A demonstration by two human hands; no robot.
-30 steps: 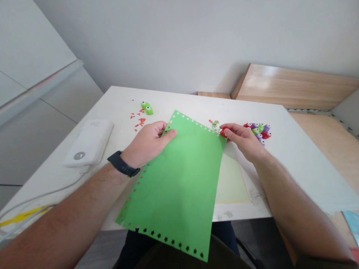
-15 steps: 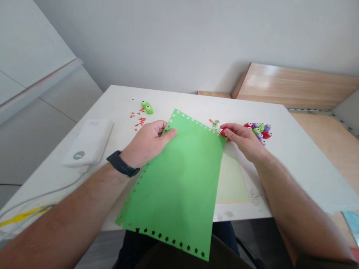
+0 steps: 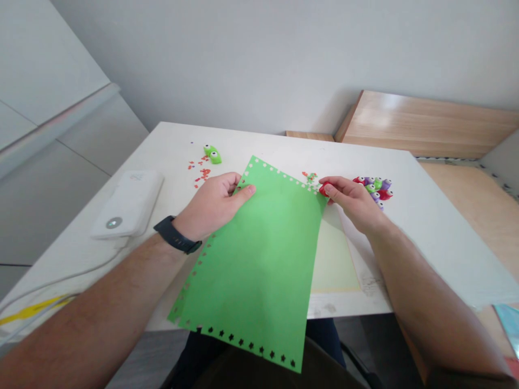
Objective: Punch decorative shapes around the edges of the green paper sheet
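Observation:
A green sheet of paper [image 3: 263, 254] slants across the middle, with star-shaped holes along its top, left and bottom edges. My left hand [image 3: 219, 202] is closed on its upper left edge, thumb on top. At the upper right corner, my right hand [image 3: 351, 199] pinches a small red paper punch [image 3: 325, 189], mostly covered by the fingers. The punch sits at the sheet's edge. Small green and red paper cut-outs [image 3: 311, 177] lie just beyond that corner. Under the sheet, a pale yellow sheet [image 3: 336, 265] shows on the white table [image 3: 430, 243].
Right of my right hand is a cluster of red, purple and green punches [image 3: 375, 187]. Two green punches [image 3: 212, 154] lie at the back left near red paper bits [image 3: 205, 174]. A white power bank [image 3: 130, 205] with a cable [image 3: 93, 272] is on the left.
Hardly anything differs. The lower end of the green sheet sits slightly higher, while both hands keep their places on the sheet and the red punch.

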